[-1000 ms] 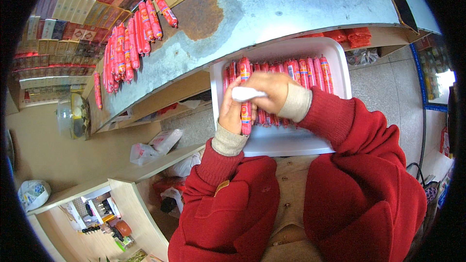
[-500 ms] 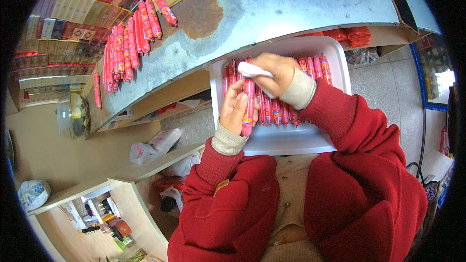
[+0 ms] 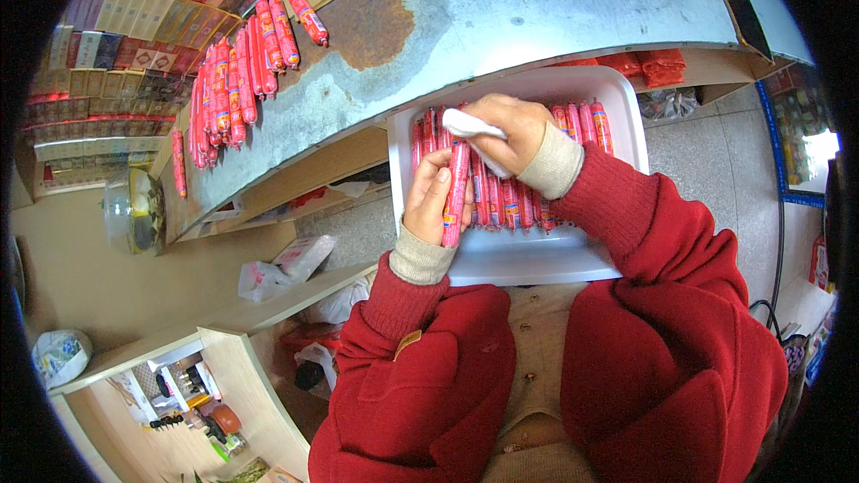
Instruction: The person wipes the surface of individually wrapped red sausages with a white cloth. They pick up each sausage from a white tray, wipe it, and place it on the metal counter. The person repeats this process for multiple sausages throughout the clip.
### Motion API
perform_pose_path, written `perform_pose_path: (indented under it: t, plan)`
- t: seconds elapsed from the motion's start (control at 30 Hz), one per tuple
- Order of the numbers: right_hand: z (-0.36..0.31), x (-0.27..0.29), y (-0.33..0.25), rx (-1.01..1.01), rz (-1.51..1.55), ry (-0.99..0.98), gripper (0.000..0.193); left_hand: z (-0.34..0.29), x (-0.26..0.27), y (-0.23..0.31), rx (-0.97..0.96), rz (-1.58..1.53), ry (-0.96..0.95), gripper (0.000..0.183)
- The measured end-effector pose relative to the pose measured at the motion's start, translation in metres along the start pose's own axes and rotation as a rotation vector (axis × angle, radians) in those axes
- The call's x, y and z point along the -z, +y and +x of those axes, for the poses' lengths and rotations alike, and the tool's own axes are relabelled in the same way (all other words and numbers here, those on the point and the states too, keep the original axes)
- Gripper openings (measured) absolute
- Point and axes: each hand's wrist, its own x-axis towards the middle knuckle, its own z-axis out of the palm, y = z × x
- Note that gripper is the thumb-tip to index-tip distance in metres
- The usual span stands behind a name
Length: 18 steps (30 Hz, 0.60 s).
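Note:
My left hand [image 3: 427, 198] is closed round a red-wrapped sausage [image 3: 456, 192], held upright over a white plastic tub [image 3: 633, 112]. My right hand [image 3: 514, 136] grips a white cloth [image 3: 472, 123], pressed at the far end of that sausage, so its tip is hidden. Beneath both hands, many more wrapped sausages [image 3: 511, 206] lie side by side in the tub. At the far left, another group of the same sausages [image 3: 221, 94] rests along the counter's edge, with a single one [image 3: 179, 164] apart from them.
The worn metal counter [image 3: 528, 9] runs across beyond the tub, with a rusty patch at its left. Stacked boxes [image 3: 134, 9] fill the far left corner. Red bags [image 3: 660, 65] sit under the counter. An open wooden drawer [image 3: 255, 385] holding small items is at lower left.
My left hand has turned the sausage slightly, and its lower end sits a little further left and higher. The right hand with the cloth has barely shifted.

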Motion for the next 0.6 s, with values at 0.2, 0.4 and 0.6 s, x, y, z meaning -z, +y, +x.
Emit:
perform_pose_path:
  t: [0.2, 0.4, 0.6]
  plan:
    - [-0.013, -0.008, -0.017, 0.071, 0.095, -0.254, 0.025, 0.002, 0.004, -0.002, -0.087, -0.029, 0.023, 0.033]
    - [-0.021, -0.011, -0.022, 0.189, 0.080, -0.424, 0.031, 0.002, 0.006, -0.003, -0.100, -0.005, 0.140, 0.030]
    - [0.000, 0.001, 0.002, -0.031, 0.056, -0.004, 0.022, 0.002, 0.002, -0.004, -0.032, -0.071, -0.027, 0.027]
